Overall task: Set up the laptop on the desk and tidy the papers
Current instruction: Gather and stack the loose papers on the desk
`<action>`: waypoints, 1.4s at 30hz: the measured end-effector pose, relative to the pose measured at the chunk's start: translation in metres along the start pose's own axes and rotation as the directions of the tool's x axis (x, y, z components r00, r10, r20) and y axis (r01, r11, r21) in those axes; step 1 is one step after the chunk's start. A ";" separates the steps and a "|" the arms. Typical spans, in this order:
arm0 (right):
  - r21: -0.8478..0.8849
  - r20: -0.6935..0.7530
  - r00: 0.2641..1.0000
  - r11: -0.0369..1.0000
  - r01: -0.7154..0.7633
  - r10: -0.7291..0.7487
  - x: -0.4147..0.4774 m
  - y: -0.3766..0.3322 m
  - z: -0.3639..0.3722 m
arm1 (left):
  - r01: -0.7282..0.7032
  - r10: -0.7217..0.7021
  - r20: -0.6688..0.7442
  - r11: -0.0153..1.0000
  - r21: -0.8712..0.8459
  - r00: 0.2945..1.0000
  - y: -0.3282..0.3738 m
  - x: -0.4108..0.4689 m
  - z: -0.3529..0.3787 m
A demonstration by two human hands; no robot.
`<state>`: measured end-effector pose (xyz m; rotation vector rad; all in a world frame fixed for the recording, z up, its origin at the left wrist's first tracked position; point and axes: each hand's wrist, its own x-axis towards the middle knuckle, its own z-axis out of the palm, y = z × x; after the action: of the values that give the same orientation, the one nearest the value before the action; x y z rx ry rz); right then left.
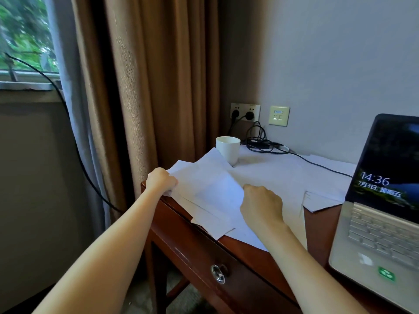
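Several loose papers (267, 175) sprawl over the surface (317, 230), at ten o'clock from the open laptop (383, 232), which stands lit at three o'clock; the left hand (161, 180) curls round their nine-o'clock edge; the right hand (260, 206) pinches a lifted sheet at centre, seemingly to gather the heap; a cup (227, 149) at twelve o'clock pins one corner.

The 1 head view looks forward and down from close above the desk (317, 234), facing its left corner, the laptop (381, 227) cropped on its right.
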<state>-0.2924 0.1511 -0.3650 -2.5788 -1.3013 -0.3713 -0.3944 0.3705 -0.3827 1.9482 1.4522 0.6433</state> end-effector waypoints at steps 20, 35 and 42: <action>0.144 0.126 0.992 0.990 -0.003 -0.015 -0.012 0.007 0.000 | 0.026 0.127 0.312 0.897 -0.442 0.942 0.023 -0.085 0.012; 0.715 0.000 0.999 0.698 -0.024 0.034 -0.011 -0.012 -0.004 | -0.315 0.405 0.051 0.778 -0.543 0.913 0.021 -0.130 0.028; 0.963 0.213 0.971 0.191 -0.189 -0.111 -0.010 -0.013 -0.005 | -0.323 0.483 0.157 0.759 -0.565 0.862 0.027 -0.140 0.028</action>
<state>-0.3092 0.1490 -0.3626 -1.4491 -0.9519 0.6787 -0.3957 0.2254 -0.3851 1.8146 0.5699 0.7981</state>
